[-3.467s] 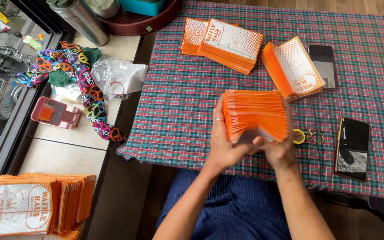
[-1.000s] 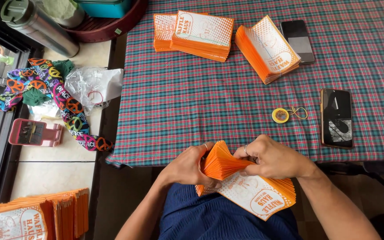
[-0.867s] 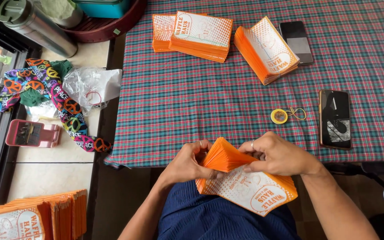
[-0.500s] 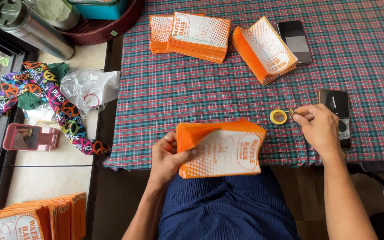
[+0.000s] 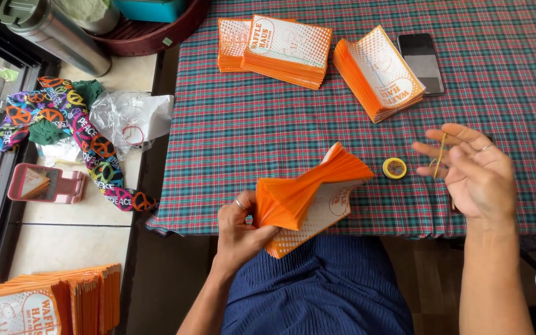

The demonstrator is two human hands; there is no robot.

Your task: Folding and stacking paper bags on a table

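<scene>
Head view, only one. Left hand (image 5: 240,226) clamps a thick stack of orange paper bags (image 5: 305,198) at its lower end, fingers closed around the bundle, thumb on the near side. The stack sits over the table's front edge, above the lap in blue cloth (image 5: 317,285), and fans out and twists toward its upper right end.

Right hand (image 5: 476,170) is up over the checked tablecloth (image 5: 268,142), fingers spread, with a thin rubber band (image 5: 440,155) stretched across the fingertips. Half a second ago this hand was down at the table by the small yellow roll of tape (image 5: 394,168), picking at something there; now it has lifted clear with the band on it. The roll stays on the cloth, between bag stack and right hand, touching neither.

A second ago both hands were squaring the stack together; now the left holds it alone and the bundle has splayed, unbound.

Rest: three more bag stacks at the far side (image 5: 286,49), (image 5: 234,43), (image 5: 376,74), a dark phone (image 5: 421,62) just beside the rightmost. Left of the table: colourful patterned strap (image 5: 94,142), crumpled clear plastic bag (image 5: 128,121), pink tray (image 5: 44,183), steel flask (image 5: 57,37). More orange bags bottom left (image 5: 44,304).
</scene>
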